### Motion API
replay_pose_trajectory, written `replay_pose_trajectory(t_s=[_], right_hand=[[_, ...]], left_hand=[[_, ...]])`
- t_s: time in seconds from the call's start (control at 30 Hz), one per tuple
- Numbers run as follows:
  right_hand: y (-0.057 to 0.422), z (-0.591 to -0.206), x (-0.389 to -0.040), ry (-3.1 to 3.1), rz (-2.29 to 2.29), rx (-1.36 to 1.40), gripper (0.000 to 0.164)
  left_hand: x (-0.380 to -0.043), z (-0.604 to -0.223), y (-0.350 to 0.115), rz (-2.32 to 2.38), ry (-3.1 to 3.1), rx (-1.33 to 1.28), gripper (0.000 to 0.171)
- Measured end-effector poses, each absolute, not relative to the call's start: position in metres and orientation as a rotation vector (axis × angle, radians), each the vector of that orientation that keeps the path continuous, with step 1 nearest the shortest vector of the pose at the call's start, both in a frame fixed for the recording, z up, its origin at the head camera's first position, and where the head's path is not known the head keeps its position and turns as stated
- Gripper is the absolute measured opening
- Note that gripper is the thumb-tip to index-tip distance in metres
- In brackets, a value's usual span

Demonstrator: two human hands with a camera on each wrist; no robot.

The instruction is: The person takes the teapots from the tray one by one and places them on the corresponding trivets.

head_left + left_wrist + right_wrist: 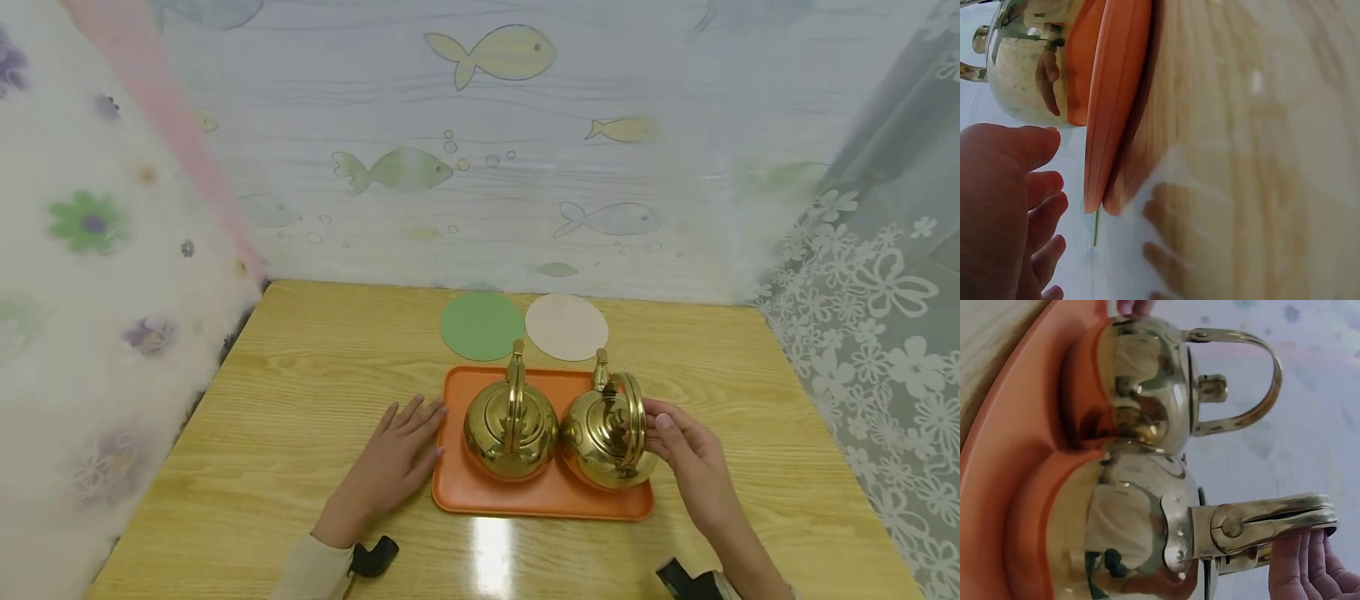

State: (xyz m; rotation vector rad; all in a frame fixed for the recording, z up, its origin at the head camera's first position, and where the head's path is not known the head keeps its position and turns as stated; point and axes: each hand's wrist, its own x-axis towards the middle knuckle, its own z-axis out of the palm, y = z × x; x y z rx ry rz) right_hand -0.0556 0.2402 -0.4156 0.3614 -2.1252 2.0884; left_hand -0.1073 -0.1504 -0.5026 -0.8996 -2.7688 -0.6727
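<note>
Two shiny gold kettles, the left kettle (511,429) and the right kettle (603,437), stand side by side on an orange tray (543,504). Their bodies meet or nearly meet, and both spouts point toward the back. My right hand (693,458) is at the right kettle's handle (1272,522), which leans to the right; its fingertips touch the handle's outer side in the right wrist view. Flat on the table, my left hand (397,458) has its fingers spread, fingertips at the tray's left edge. The left kettle's handle (515,400) stands upright.
Behind the tray lie a green round mat (482,325) and a beige round mat (567,327), side by side. The wooden table (300,392) ends at a fish-patterned curtain (495,192). Flowered cloth hangs at the left and white lace at the right.
</note>
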Motion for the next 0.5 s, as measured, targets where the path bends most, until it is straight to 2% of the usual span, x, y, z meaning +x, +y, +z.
replay_pose_trajectory(t_s=[0.23, 0.5], right_hand=[[0.246, -0.416, -0.058, -2.029, 2.368, 0.415, 0.039], [0.244, -0.416, -0.058, -2.113, 2.346, 0.283, 0.033]], left_hand=[[-0.11, -0.508, -0.149, -0.727, -2.8, -0.892, 0.056], [-0.109, -0.515, -0.148, -0.881, -2.828, -0.89, 0.054]])
